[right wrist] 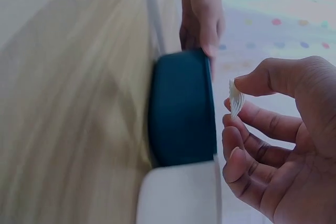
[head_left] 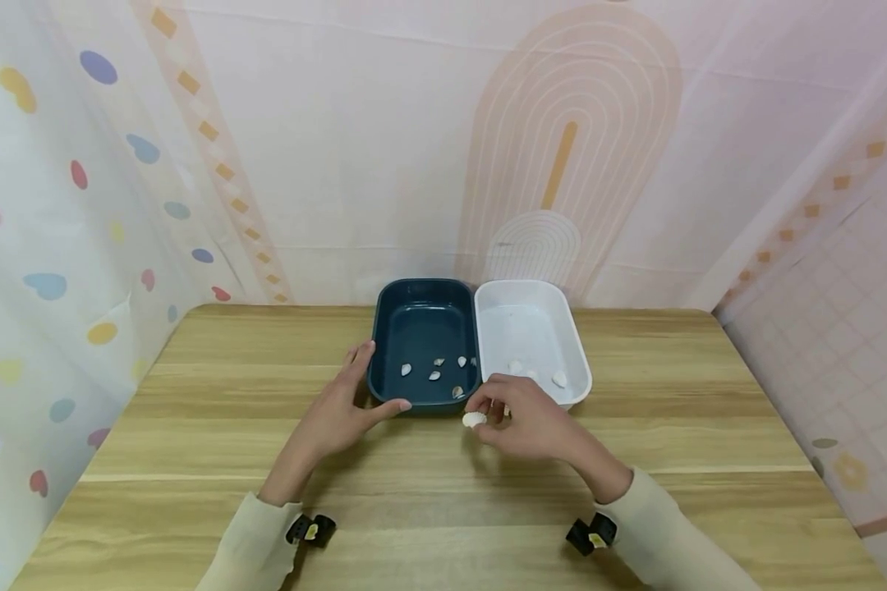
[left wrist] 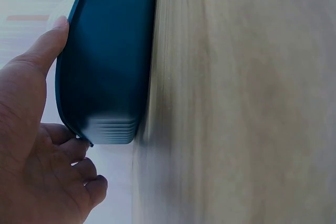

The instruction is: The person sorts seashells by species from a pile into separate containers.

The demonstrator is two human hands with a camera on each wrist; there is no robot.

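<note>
A white shell (head_left: pixel 475 419) is pinched between thumb and forefinger of the right hand (head_left: pixel 526 424), held just above the table (head_left: pixel 710 460) in front of the near rims of two bins. The other fingers of that hand curl loosely below the shell. The dark bin (head_left: pixel 423 328) and the white bin (head_left: pixel 554 320) stand side by side, their long walls touching, at the middle of the table toward the back wall. The left hand (head_left: pixel 340 414) rests against the dark bin's near left corner, thumb along the front wall and fingers up the left side, spread and fairly straight. Several small shells lie in the dark bin's near half and a few white ones in the white bin's near half.

Bare tabletop lies wide to the left of the dark bin, to the right of the white bin and in front of both hands.

The right wrist view shows the shell (right wrist: pixel 234 98) edge-on, thin and ribbed, gripped at its tip; the head view shows only a white lump. The left wrist view shows the thumb (left wrist: pixel 44 45) lying on the dark bin's (left wrist: pixel 110 56) rim, and the bin's wall ridged at the corner.
</note>
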